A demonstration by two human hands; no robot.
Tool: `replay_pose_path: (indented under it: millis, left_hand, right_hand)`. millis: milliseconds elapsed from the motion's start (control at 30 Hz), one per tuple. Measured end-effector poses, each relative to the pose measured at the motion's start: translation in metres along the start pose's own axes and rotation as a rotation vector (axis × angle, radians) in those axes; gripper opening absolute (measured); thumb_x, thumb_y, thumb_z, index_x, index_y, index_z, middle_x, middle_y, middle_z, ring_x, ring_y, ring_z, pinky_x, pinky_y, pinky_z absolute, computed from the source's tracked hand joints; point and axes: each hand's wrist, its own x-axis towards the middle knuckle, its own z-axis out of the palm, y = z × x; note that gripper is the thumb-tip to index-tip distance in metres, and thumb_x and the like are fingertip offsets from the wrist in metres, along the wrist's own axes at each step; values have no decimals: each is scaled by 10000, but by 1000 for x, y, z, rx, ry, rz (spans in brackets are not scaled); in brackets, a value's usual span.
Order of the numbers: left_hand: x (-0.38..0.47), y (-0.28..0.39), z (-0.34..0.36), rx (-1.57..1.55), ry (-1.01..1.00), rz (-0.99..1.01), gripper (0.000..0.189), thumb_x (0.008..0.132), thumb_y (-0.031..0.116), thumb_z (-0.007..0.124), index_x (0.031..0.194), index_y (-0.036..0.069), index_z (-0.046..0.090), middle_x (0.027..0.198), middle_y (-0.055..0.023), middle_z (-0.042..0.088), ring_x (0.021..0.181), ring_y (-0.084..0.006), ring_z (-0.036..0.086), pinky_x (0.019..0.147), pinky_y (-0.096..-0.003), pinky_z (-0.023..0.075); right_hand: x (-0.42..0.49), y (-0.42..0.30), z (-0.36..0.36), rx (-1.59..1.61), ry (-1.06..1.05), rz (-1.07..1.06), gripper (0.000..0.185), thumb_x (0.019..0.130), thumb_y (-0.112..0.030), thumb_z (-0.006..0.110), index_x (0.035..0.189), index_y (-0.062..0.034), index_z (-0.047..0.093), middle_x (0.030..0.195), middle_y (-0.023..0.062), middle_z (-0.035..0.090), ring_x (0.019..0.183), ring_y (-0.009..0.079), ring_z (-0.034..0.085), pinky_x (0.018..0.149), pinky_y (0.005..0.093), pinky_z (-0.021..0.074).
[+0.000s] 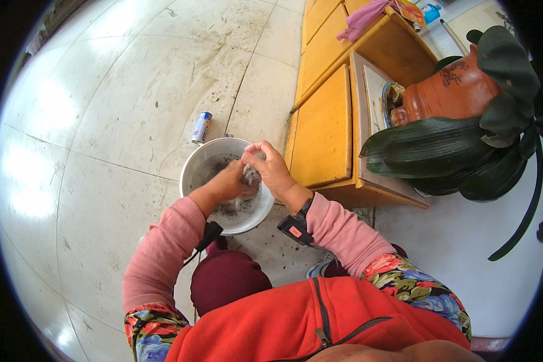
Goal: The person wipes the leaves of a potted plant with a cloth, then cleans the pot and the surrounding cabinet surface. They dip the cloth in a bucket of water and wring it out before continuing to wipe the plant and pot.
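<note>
My hands meet over a round white basin [191, 174] on the floor in front of me. Dark specks and murky greyish contents show inside it. My right hand [273, 169] has thumb and fingers pinched around a pale grey, wet-looking wad [252, 175], whose material I cannot make out. Close against that wad is my left hand [226, 183], its back turned up; its fingers are blurred and partly hidden, so its grip cannot be made out. Just beyond the basin's far rim a blue and white can [202, 127] stands on the tiles.
On the right is a yellow wooden cabinet [323, 131]. A brown pot [452, 90] and a plant with broad dark leaves [430, 147] overhang its side. A pink cloth [364, 18] lies on the far cabinet. Pale floor tiles [117, 122] with dirt marks extend left.
</note>
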Motion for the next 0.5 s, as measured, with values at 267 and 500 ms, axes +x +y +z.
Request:
replay_pose_path:
  millis: [267, 500]
  left_hand:
    - [15, -43, 17, 985, -507, -297, 345, 870, 244, 636, 1180, 101, 683, 1177, -138, 671, 1094, -301, 660, 922, -420, 517]
    - [-1, -7, -29, 319, 7, 17, 380, 794, 49, 664, 1168, 44, 595, 1092, -126, 702, 1038, -340, 670, 880, -419, 538]
  right_hand:
    - [-6, 21, -10, -175, -276, 232, 557, 810, -100, 755, 1311, -22, 524, 1309, 121, 554, 1225, 242, 542, 1011, 365, 457]
    - [-11, 9, -4, -489, -287, -69, 716, 731, -138, 831, 1349, -8, 495, 1298, 147, 565, 1195, 252, 562, 1017, 354, 454]
